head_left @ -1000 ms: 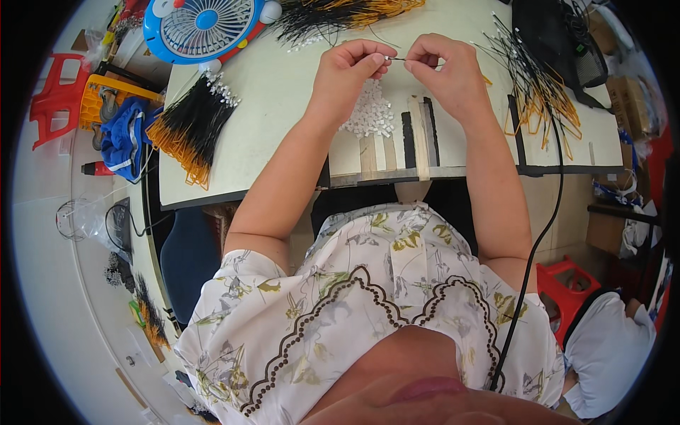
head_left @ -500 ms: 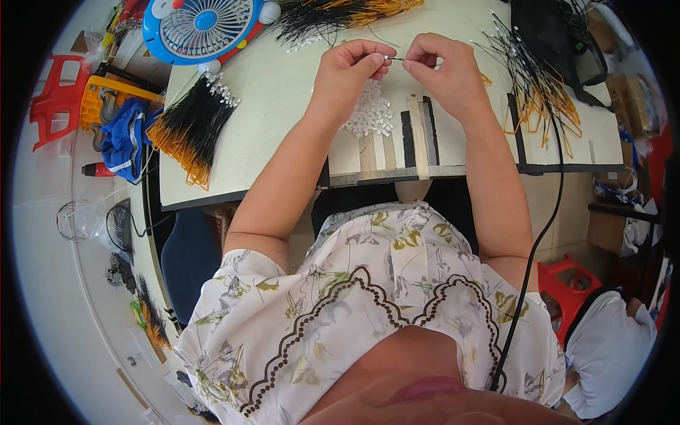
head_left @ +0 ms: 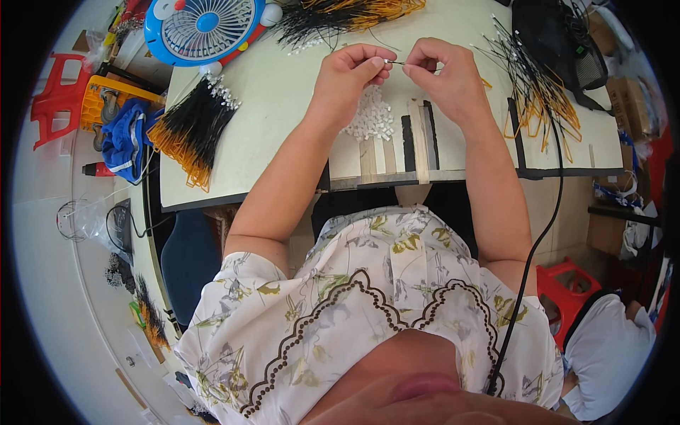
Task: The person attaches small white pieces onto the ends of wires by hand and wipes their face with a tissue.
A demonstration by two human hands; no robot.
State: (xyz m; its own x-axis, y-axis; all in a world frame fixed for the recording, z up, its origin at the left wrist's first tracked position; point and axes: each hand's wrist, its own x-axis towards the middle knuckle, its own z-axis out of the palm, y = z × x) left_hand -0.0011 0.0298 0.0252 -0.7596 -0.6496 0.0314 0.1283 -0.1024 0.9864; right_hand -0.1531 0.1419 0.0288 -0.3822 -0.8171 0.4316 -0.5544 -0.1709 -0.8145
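Note:
Over the far middle of the table, my left hand (head_left: 341,79) is closed, with thumb and forefinger pinching a tiny white plastic connector (head_left: 387,61). My right hand (head_left: 450,76) is closed on a thin black wire (head_left: 397,63) that runs across to the connector. Whether the wire's tip sits inside the connector is too small to tell. Below my left fingertips lies a heap of loose white connectors (head_left: 371,119). A bundle of black and orange wires (head_left: 195,127) with white ends lies to the left. Another wire bundle (head_left: 542,92) lies to the right.
A blue toy-like fan (head_left: 205,25) stands at the table's far left, beside more black and orange wires (head_left: 340,18). Tape strips (head_left: 420,142) mark the front edge. A black bag (head_left: 556,42) lies far right. A black cable (head_left: 549,227) hangs at my right. Red stool (head_left: 567,283); a person's white clothing (head_left: 613,354).
Both hands are slightly lower in the picture and remain fingertip to fingertip. My left forefinger lies straighter above the connector. The grip on connector and wire looks the same.

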